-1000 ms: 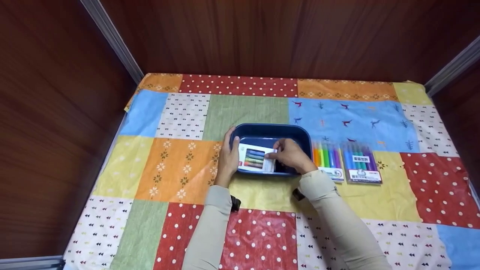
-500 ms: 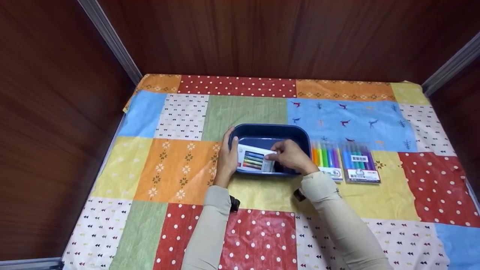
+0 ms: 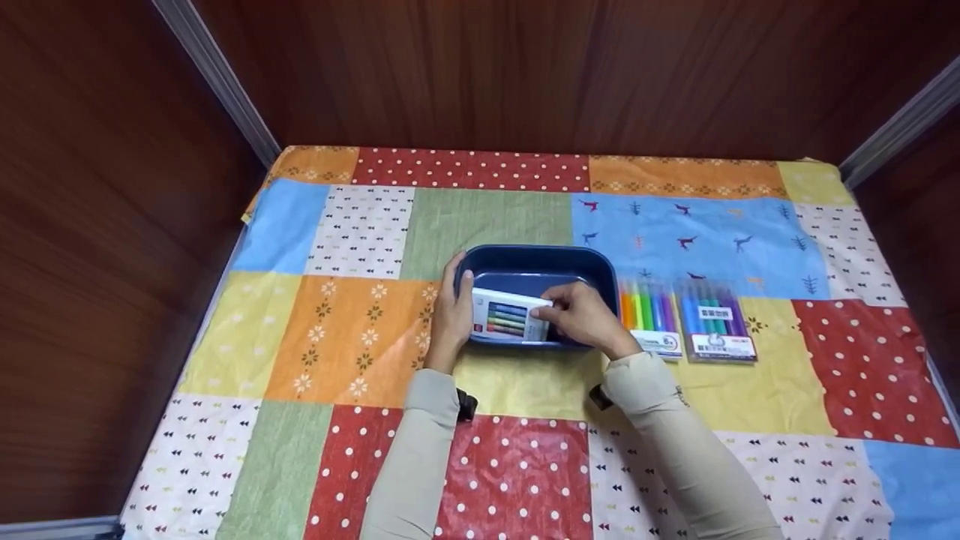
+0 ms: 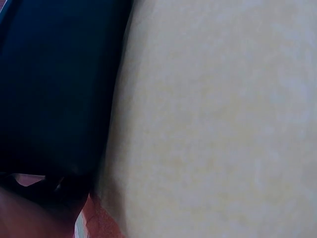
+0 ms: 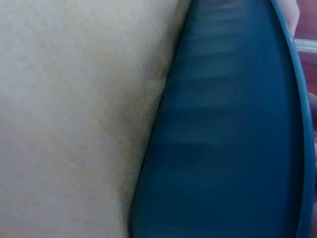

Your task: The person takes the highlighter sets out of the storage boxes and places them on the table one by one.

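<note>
A deep blue plastic tub with rounded corners stands mid-table in the head view. My left hand grips its left end, fingers along the outer wall and thumb at the rim. With thumb and forefinger, my right hand pinches the right edge of a white box of crayons. The box leans inside the tub's front left part, its window showing several coloured sticks. In the left wrist view the tub's wall looks dark, with part of a hand below; the right wrist view shows its outer wall close up.
Right of the tub lie two clear packs of coloured pens, a rainbow pack close to its wall and a blue-to-purple pack beyond. A patchwork cloth covers the table, and brown wood panels enclose its back and sides.
The box of crayons has tipped slightly and sits a little lower against the tub's front rim, showing more of its top edge. Both hands keep their holds; the whole view has shifted slightly.
</note>
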Action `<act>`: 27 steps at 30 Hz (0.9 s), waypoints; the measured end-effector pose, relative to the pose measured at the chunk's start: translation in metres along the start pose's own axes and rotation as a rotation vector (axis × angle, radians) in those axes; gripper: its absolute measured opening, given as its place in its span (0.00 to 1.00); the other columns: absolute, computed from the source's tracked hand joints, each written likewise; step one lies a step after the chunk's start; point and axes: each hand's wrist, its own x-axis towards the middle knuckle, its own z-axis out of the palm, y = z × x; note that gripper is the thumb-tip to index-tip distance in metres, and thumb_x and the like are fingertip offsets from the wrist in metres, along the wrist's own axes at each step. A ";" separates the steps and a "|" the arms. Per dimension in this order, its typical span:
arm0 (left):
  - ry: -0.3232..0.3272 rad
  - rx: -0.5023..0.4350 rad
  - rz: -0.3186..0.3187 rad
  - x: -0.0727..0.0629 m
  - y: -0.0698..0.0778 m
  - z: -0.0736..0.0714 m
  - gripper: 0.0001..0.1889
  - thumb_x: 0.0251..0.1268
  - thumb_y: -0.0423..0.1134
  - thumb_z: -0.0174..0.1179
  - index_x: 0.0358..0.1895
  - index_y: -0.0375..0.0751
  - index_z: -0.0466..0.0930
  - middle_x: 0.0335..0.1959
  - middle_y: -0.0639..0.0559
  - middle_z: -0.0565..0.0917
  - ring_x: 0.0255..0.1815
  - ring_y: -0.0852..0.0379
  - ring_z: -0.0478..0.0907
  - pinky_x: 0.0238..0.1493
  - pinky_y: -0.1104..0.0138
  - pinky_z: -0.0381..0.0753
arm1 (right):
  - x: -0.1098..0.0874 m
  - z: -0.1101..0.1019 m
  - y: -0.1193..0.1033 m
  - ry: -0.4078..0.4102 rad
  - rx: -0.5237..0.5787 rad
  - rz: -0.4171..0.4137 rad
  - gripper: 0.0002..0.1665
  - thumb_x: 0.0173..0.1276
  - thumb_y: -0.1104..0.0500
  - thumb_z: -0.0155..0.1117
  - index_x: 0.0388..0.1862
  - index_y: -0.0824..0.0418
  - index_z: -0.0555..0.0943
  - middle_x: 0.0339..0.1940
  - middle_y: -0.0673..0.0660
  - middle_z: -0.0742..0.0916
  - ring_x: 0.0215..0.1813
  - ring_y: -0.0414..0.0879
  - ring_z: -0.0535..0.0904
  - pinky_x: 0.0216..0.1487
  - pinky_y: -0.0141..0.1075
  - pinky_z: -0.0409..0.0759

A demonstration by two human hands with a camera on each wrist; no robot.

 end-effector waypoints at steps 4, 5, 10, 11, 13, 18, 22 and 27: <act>0.013 0.000 -0.002 -0.002 -0.003 0.001 0.24 0.80 0.52 0.43 0.75 0.57 0.65 0.77 0.51 0.69 0.76 0.41 0.68 0.74 0.45 0.67 | -0.004 -0.003 0.001 0.039 -0.020 -0.037 0.10 0.69 0.53 0.68 0.37 0.58 0.87 0.21 0.56 0.83 0.19 0.40 0.73 0.23 0.32 0.73; 0.006 -0.002 -0.002 -0.003 -0.003 0.001 0.24 0.80 0.52 0.43 0.75 0.57 0.65 0.77 0.51 0.69 0.76 0.41 0.68 0.74 0.45 0.67 | -0.006 -0.004 0.001 0.057 -0.020 -0.033 0.10 0.69 0.53 0.69 0.38 0.58 0.88 0.22 0.56 0.84 0.20 0.40 0.74 0.23 0.32 0.74; -0.022 0.008 -0.003 0.000 -0.001 0.003 0.26 0.81 0.54 0.42 0.76 0.57 0.63 0.78 0.51 0.68 0.76 0.39 0.67 0.74 0.43 0.66 | -0.013 -0.013 -0.002 0.141 0.020 0.011 0.10 0.68 0.52 0.69 0.41 0.57 0.88 0.31 0.57 0.87 0.23 0.43 0.75 0.24 0.31 0.74; -0.017 0.011 -0.004 0.001 0.000 0.002 0.26 0.80 0.54 0.42 0.76 0.57 0.63 0.78 0.51 0.68 0.76 0.39 0.67 0.74 0.43 0.66 | -0.013 -0.013 -0.003 0.151 0.032 0.012 0.10 0.68 0.51 0.69 0.41 0.56 0.88 0.32 0.56 0.88 0.24 0.43 0.75 0.24 0.31 0.73; -0.010 0.019 -0.009 0.002 0.001 0.001 0.26 0.80 0.54 0.42 0.76 0.58 0.63 0.78 0.52 0.67 0.76 0.39 0.67 0.74 0.43 0.66 | -0.014 -0.014 -0.004 0.172 0.041 -0.003 0.11 0.69 0.51 0.69 0.42 0.56 0.89 0.33 0.57 0.88 0.26 0.43 0.74 0.25 0.30 0.72; -0.014 0.021 -0.014 0.002 0.001 -0.002 0.26 0.80 0.55 0.42 0.77 0.58 0.62 0.79 0.53 0.65 0.77 0.41 0.65 0.75 0.44 0.65 | -0.017 -0.019 -0.003 0.228 0.044 -0.043 0.11 0.69 0.53 0.69 0.43 0.58 0.89 0.33 0.58 0.89 0.28 0.42 0.76 0.25 0.29 0.72; -0.019 0.014 -0.016 0.001 -0.001 -0.001 0.26 0.81 0.54 0.42 0.77 0.57 0.62 0.79 0.53 0.65 0.78 0.41 0.65 0.75 0.44 0.65 | -0.021 -0.030 -0.002 0.265 0.079 -0.040 0.13 0.69 0.54 0.69 0.45 0.61 0.89 0.33 0.61 0.89 0.25 0.39 0.75 0.24 0.28 0.73; -0.027 0.005 -0.017 0.001 -0.001 -0.001 0.26 0.80 0.53 0.42 0.77 0.58 0.62 0.79 0.53 0.65 0.78 0.41 0.65 0.75 0.43 0.65 | -0.028 -0.052 -0.001 0.337 0.165 -0.028 0.15 0.69 0.52 0.69 0.46 0.60 0.89 0.23 0.55 0.82 0.20 0.36 0.70 0.20 0.28 0.71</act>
